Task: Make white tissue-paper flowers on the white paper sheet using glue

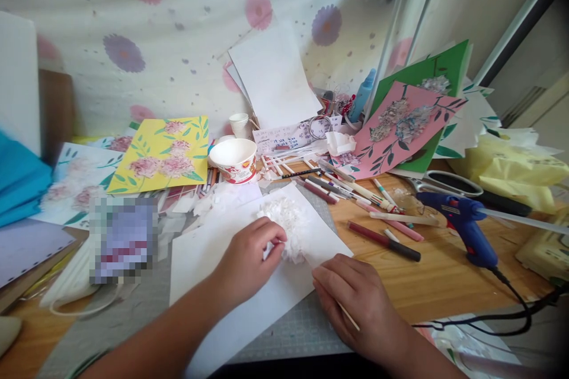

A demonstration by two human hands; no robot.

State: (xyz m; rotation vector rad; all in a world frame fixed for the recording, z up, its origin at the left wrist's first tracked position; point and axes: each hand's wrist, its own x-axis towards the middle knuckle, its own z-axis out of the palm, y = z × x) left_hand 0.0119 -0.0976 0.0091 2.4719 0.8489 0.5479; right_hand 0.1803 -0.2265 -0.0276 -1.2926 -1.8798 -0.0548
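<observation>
A white sheet of paper (213, 308) lies at a slant on a grey cutting mat (293, 331). On its upper part sits a fluffy cluster of white paper petals (284, 219). My left hand (251, 251) is at the cluster's lower left edge, thumb and forefinger pinched together; what is between them, if anything, is too small to make out. My right hand (360, 302) rests by the sheet's right edge with its fingers drawn together. A thin pale sliver shows between those fingers, and I cannot tell what it is.
A blue glue gun (462, 222) with its cord lies at the right, near scissors (453, 183). Markers (382, 240) and pens litter the wooden table. Behind stand a paper bowl (233, 160), a yellow flower picture (160, 157) and a pink one (395, 130).
</observation>
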